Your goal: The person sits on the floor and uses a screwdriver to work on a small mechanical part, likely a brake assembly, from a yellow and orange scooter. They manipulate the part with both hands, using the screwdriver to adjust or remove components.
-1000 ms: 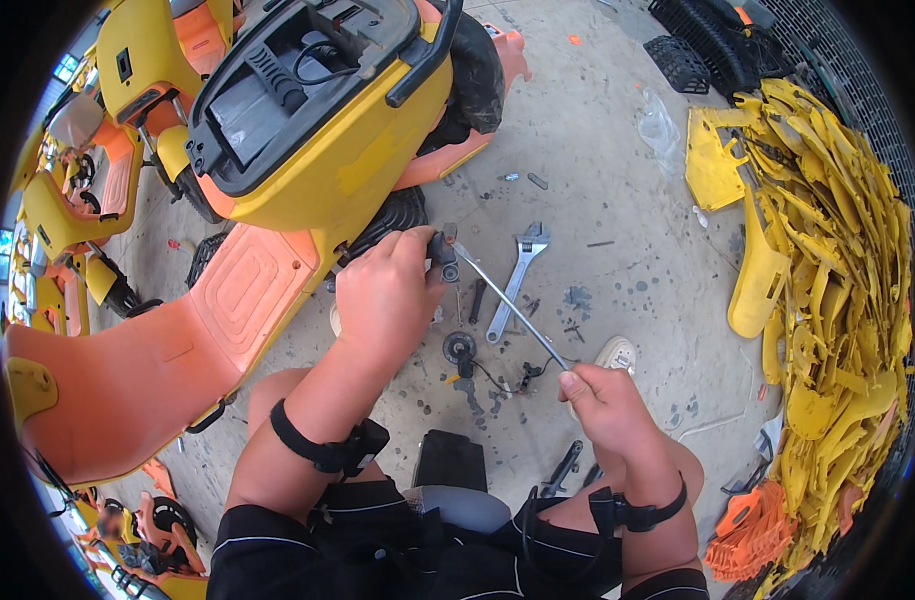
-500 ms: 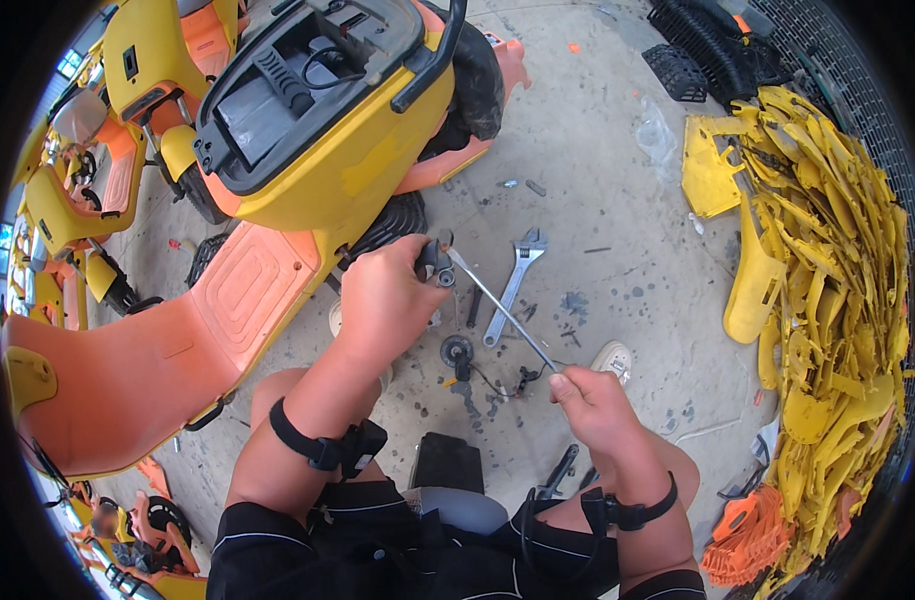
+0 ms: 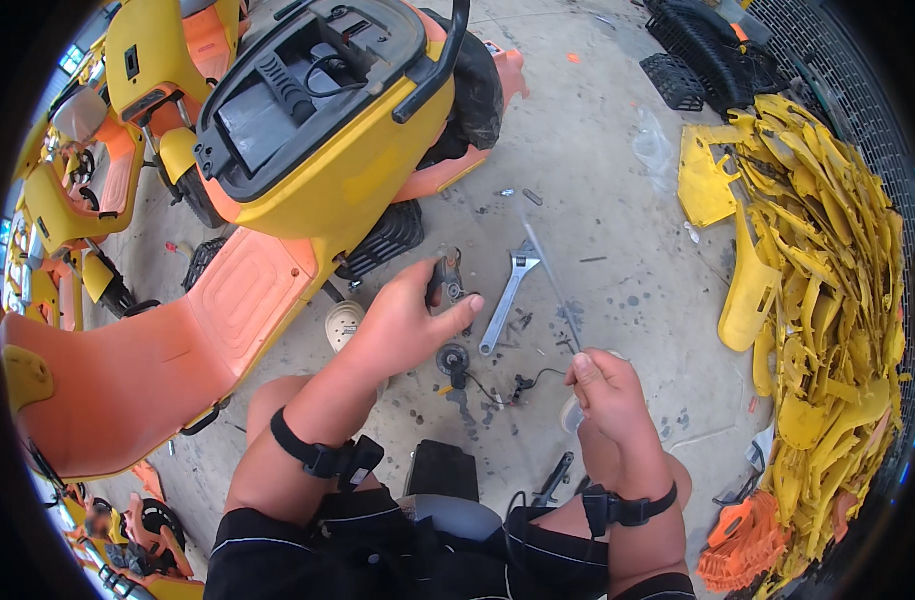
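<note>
My left hand [image 3: 406,322] grips a small dark metal part [image 3: 446,274] between thumb and fingers, just in front of the orange footboard of a yellow and orange scooter [image 3: 328,150]. Over my right knee, my right hand [image 3: 603,393] is closed on the lower end of a thin metal rod [image 3: 552,285]. The rod slants up and away to the left, blurred, with its far tip apart from the part in my left hand. An adjustable wrench [image 3: 507,296] lies on the concrete between my hands, with a small round dark fitting [image 3: 453,357] near it.
A white round cap [image 3: 344,322] lies by the footboard. A black box [image 3: 442,470] sits between my knees. A big heap of yellow plastic panels [image 3: 818,290] fills the right side, black grilles [image 3: 703,60] lie beyond it, and more scooters [image 3: 78,180] stand at the left.
The rod's tip was at the part in my left hand; it has now swung away to the right and points up the floor. My left hand has dropped slightly.
</note>
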`<state>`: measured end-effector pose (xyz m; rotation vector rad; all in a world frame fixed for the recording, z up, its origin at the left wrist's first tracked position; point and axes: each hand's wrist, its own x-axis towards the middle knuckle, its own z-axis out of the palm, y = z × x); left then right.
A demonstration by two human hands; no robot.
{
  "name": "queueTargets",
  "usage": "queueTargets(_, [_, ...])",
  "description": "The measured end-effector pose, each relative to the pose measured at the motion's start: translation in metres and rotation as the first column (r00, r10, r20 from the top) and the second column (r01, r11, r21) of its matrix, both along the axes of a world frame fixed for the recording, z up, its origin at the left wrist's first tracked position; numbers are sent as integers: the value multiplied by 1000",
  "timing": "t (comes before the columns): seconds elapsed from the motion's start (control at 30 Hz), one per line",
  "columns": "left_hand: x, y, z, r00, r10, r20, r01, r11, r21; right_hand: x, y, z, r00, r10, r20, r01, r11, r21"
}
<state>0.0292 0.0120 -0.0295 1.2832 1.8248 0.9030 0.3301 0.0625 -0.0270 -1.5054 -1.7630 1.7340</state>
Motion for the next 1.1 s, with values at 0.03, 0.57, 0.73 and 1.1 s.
queueTargets(0.03, [2, 1, 4, 997, 5, 74, -6, 1000, 17, -4, 0, -1, 999, 30, 28, -33, 995, 92])
queueTargets(0.57, [-7, 8, 11, 747, 163, -644, 127, 916, 379, -3, 17, 17, 890, 231, 394, -318, 933, 170])
queueTargets(0.73, [-11, 16, 6, 833, 144, -534, 127, 889, 439, 1, 19, 14, 900, 209, 383, -304, 930, 207])
queueTargets(1.1, [-17, 22, 22, 927, 81, 366, 56, 935, -349, 1, 21, 15, 942, 173, 287, -223, 963, 153])
